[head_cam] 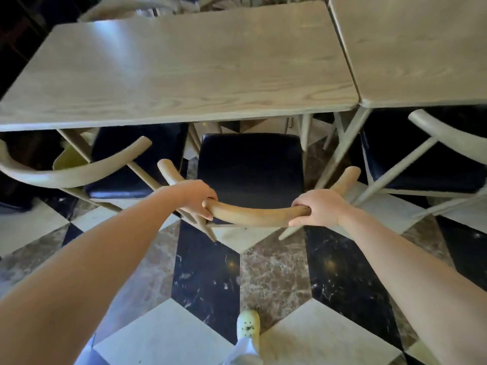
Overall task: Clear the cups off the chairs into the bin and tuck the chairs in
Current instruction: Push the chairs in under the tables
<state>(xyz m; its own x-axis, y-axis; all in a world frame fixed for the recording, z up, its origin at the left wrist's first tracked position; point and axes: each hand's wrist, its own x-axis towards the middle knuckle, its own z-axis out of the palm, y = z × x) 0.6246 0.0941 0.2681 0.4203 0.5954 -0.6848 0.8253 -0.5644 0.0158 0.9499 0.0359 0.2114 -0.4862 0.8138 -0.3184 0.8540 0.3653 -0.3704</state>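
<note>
A wooden chair with a curved backrest (253,216) and a black seat (250,167) stands in front of me, facing the pale wooden table (184,75). The seat's front edge sits just under the table's near edge. My left hand (196,198) grips the left part of the curved backrest. My right hand (317,208) grips the right part. The seat is bare. No cup and no bin show in this view.
A second chair (79,169) stands to the left with its seat partly under the table. A third chair (442,143) stands at the right by a second table (421,48). Something yellow-green (68,158) lies behind the left chair. My foot (247,325) is on the chequered floor.
</note>
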